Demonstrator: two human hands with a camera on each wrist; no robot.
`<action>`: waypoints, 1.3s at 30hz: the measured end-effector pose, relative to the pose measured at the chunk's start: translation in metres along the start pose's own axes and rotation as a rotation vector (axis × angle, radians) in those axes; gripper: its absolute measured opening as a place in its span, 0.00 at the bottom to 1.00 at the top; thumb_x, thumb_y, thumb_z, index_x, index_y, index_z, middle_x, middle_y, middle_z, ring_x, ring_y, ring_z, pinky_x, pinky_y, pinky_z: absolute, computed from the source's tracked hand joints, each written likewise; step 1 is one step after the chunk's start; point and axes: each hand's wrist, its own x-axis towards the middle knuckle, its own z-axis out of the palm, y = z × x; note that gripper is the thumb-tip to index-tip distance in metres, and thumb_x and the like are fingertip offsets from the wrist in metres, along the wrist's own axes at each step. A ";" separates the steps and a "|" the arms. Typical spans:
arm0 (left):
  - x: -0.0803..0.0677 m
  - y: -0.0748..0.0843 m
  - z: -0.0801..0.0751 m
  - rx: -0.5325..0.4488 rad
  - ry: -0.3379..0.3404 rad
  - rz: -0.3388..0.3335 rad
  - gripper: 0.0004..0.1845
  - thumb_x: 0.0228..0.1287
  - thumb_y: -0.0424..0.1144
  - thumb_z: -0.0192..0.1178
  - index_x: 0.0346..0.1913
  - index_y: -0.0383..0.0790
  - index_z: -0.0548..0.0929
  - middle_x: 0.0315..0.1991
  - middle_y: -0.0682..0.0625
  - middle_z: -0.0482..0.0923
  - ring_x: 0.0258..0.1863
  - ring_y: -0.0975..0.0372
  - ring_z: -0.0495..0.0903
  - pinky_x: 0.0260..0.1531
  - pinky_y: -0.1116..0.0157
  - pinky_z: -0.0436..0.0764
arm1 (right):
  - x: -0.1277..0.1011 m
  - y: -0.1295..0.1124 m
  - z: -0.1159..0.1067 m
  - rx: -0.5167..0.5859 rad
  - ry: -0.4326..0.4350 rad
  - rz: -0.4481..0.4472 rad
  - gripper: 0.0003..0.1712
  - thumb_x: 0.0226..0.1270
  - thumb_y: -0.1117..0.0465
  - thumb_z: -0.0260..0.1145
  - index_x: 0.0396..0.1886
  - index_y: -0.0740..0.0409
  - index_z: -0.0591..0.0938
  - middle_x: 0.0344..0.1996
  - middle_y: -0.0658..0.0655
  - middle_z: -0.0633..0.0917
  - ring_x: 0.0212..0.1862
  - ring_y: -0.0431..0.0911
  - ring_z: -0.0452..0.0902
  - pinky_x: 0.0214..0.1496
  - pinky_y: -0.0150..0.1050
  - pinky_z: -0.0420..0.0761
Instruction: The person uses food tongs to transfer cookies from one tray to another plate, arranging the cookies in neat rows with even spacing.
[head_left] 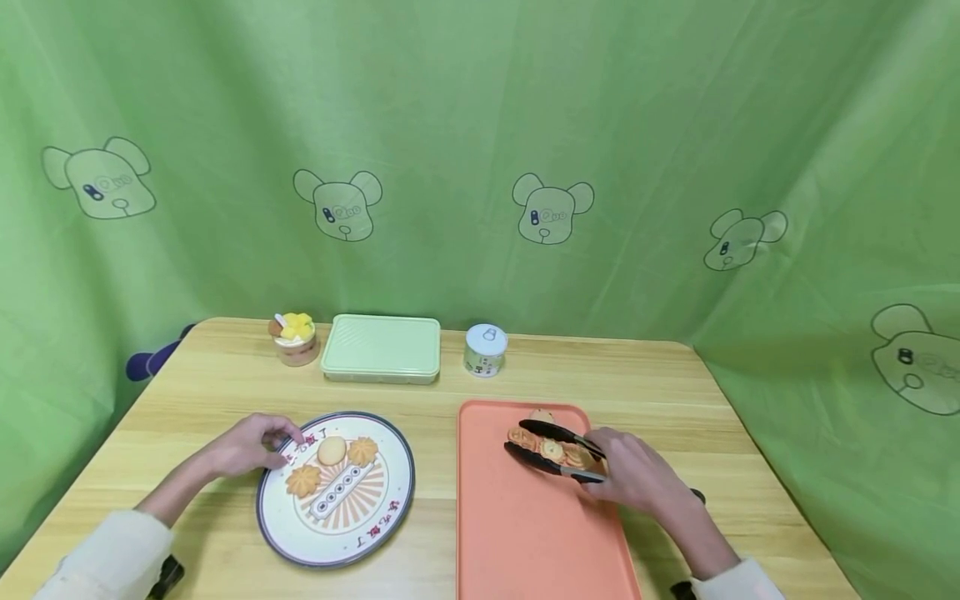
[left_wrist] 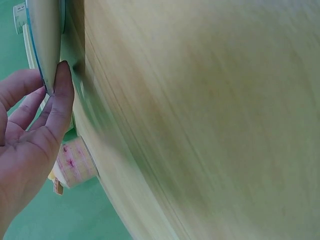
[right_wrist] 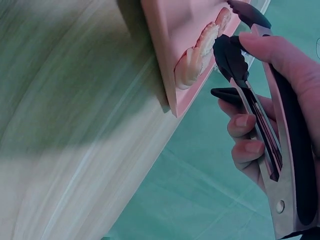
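The left hand (head_left: 251,446) was at the far left side of a round plate (head_left: 390,492), its grip narrow, with the rim pinched between thumb and fingers, as the left wrist view showed. The plate had a dark blue edge, red writing and a striped picture in the middle, and it carried three cookies: a smooth round cookie (head_left: 332,452) between two flower-shaped ones, one (head_left: 363,452) on its right and the other (head_left: 303,481) nearer the wearer on its left. To the right of the plate, well apart from it, lay a pink tray (head_left: 525,533). The right hand (head_left: 637,471) held a pair of tongs (head_left: 555,432) in its grip, over the far part of the tray. The tongs were spread, and from the head a short row of cookies (head_left: 552,451) showed between their black ends; whether the ends touched any of them could not be told. One more cookie (head_left: 542,415) lay just beyond the tongs, near the tray's far edge. Along the back of the table (head_left: 652,375) stood a dessert cup (head_left: 297,346) with yellow topping, a pale green lidded box (head_left: 382,347) and a small can (head_left: 484,350), before a green cloth (head_left: 450,167) printed with animal heads.
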 end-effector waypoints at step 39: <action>0.000 0.001 0.000 0.007 0.003 -0.003 0.16 0.48 0.27 0.65 0.43 0.36 0.81 0.44 0.45 0.80 0.44 0.55 0.76 0.48 0.53 0.78 | 0.050 -0.082 -0.008 0.002 0.039 -0.161 0.30 0.44 0.53 0.76 0.50 0.57 0.81 0.44 0.53 0.85 0.44 0.46 0.81 0.42 0.40 0.82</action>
